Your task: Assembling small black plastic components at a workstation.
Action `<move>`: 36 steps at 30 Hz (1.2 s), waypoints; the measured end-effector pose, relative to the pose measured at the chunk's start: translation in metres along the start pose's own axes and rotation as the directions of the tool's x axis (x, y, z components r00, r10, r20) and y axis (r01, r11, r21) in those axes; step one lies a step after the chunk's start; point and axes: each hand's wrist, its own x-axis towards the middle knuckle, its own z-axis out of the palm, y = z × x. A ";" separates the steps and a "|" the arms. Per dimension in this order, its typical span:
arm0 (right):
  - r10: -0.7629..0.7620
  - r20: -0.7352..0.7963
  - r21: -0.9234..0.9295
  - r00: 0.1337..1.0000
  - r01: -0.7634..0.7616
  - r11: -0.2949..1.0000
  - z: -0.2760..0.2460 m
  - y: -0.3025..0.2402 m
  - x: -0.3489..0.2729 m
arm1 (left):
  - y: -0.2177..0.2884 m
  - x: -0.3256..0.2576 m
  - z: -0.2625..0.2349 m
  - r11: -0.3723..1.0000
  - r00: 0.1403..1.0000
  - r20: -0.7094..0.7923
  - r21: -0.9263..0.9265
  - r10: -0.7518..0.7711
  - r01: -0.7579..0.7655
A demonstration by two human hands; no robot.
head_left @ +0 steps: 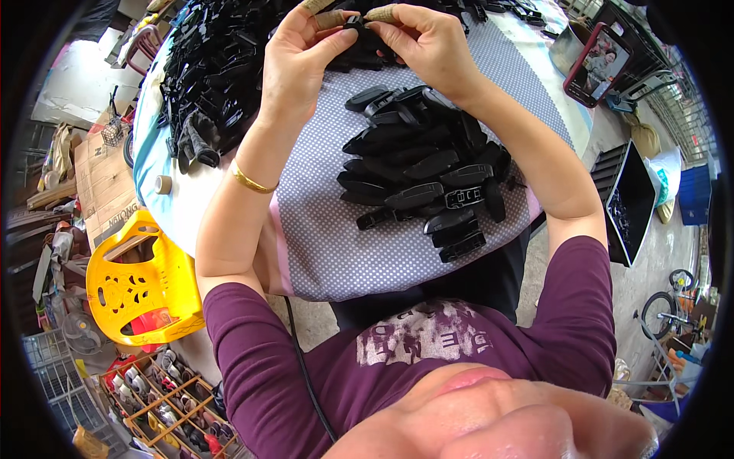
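Observation:
My left hand (298, 65) and my right hand (432, 53) meet at the top of the view, over the table. Both pinch a small black plastic piece (353, 22) between thumb and fingers; its exact kind cannot be made out. Tan tape wraps some fingertips of each hand. Behind and to the left of my hands spreads a big heap of black plastic parts (210, 73). Closer to me, between my forearms, a smaller pile of long black parts (424, 164) lies on the grey dotted cloth (321, 245). A few of these have slotted, buckle-like ends.
A tape roll (163, 184) sits at the table's left edge, above a yellow plastic chair (141, 283). At the right are a phone in a red case (599, 64) and a black bin (631, 203) with small dark parts. A shoe rack (168, 402) stands lower left.

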 end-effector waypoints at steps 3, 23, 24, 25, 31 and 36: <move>-0.101 -0.045 -0.061 0.994 0.098 0.993 0.001 -0.007 -0.001 | -0.001 -0.001 0.002 1.000 1.000 -0.027 -0.001 0.002 -0.002; -0.040 0.169 -0.151 0.985 0.066 0.986 0.003 -0.006 -0.007 | 0.020 -0.002 0.004 0.995 0.994 0.089 -0.088 0.056 -0.048; -0.038 0.169 -0.151 0.985 0.064 0.986 0.003 -0.006 -0.007 | 0.019 -0.001 0.002 0.992 0.993 0.108 -0.124 0.046 -0.032; -0.047 0.173 -0.192 0.984 0.080 0.978 0.004 -0.005 -0.008 | 0.018 0.001 0.001 0.987 0.991 0.128 -0.159 0.037 -0.017; 0.003 0.564 -0.081 0.826 0.052 0.995 -0.033 0.023 0.028 | 0.012 -0.005 0.010 0.983 0.991 0.087 0.149 0.100 -0.112; -0.049 0.259 -0.674 0.965 0.217 0.706 -0.111 0.119 0.033 | 0.012 -0.015 0.036 0.836 0.913 0.235 0.374 0.332 -0.400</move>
